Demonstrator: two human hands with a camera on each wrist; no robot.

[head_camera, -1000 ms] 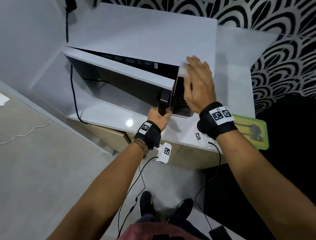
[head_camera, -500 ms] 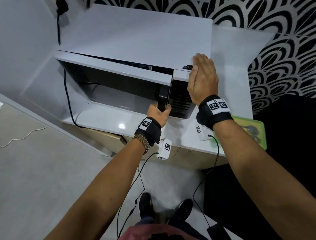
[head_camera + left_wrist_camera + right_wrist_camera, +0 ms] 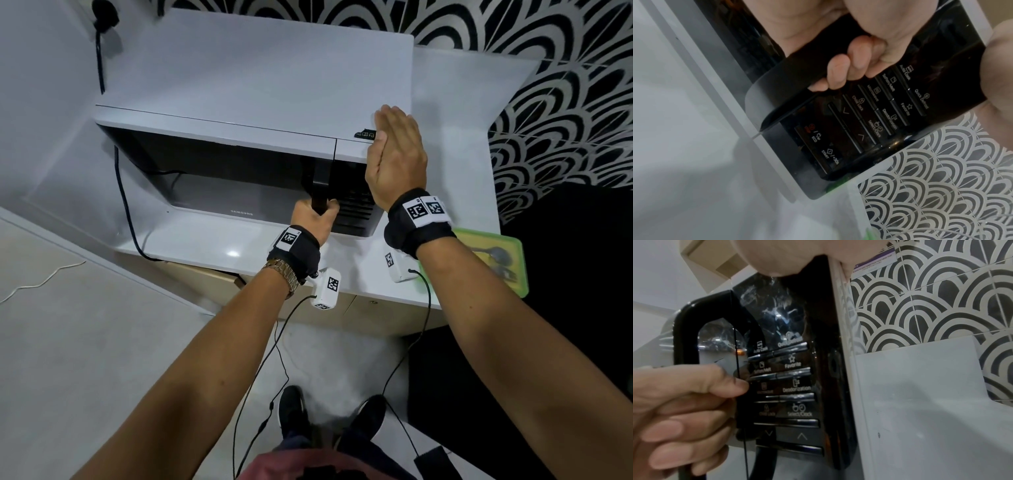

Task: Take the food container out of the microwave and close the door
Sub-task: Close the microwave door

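At the front of the microwave [image 3: 253, 78] the door [image 3: 212, 164] sits flush with the control panel [image 3: 869, 116], shut or all but shut, as far as the views show; the left hand [image 3: 313, 219] curls its fingers [image 3: 838, 71] round the black handle [image 3: 320, 186], thumb across the front; the right hand [image 3: 397, 157] lies flat, fingers straight, against the upper right corner of the casing, holding nothing and, I judge, bracing the oven. The container [image 3: 489, 260], green-rimmed with a clear lid and dark cutlery showing through, rests on the worktop [image 3: 212, 240] to the right of the oven, partly behind the right forearm, so it is already out.

Handling, as a judgement: the door is stiff and hinged at the left, and the handle is the place to hold it; its gloss looks slippery, so a full wrap serves better than a pinch; a firm last push should seat the latch, and the flat palm keeps the light casing from sliding on the smooth worktop. The container looks like light, rigid plastic; its rim or two opposite sides are the natural hold, kept level in case the lid sits loose.
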